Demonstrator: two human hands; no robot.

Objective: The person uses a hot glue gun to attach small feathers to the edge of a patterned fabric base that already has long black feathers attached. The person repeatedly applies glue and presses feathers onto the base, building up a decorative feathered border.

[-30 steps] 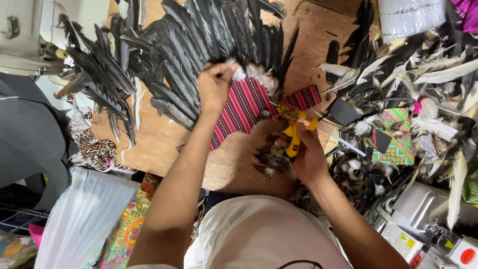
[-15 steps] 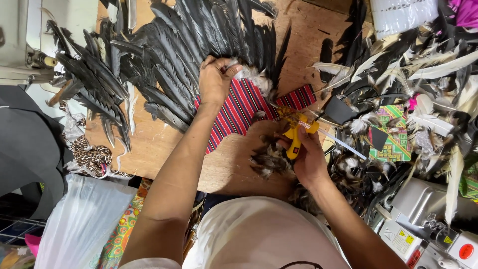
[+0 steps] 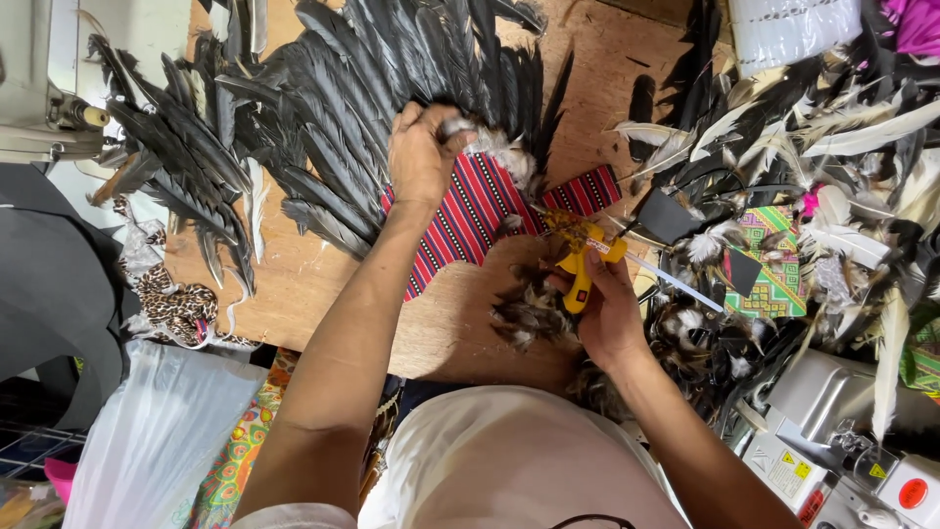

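My left hand [image 3: 423, 155] presses down on the quill ends of a fan of long black feathers [image 3: 392, 78] where they meet a red striped woven cloth [image 3: 468, 217] on the wooden board [image 3: 294, 284]. My right hand [image 3: 605, 304] grips a yellow glue gun [image 3: 582, 264], its nozzle pointing toward the cloth's edge. A small pile of brown speckled feathers [image 3: 529, 309] lies just left of that hand. A second piece of the red striped cloth [image 3: 586, 190] sits above the glue gun.
More black feathers [image 3: 171, 171] fan out at the left. Loose black and white feathers [image 3: 832, 137] and a green patterned cloth [image 3: 774, 264] crowd the right side. A sewing machine [image 3: 39, 88] stands far left, a leopard-print fabric [image 3: 176, 304] at the board's edge, a grey machine [image 3: 842, 421] bottom right.
My left hand has closed tighter on the feather bases and shifted slightly up. My right hand with the glue gun has stayed near the cloth's lower edge.
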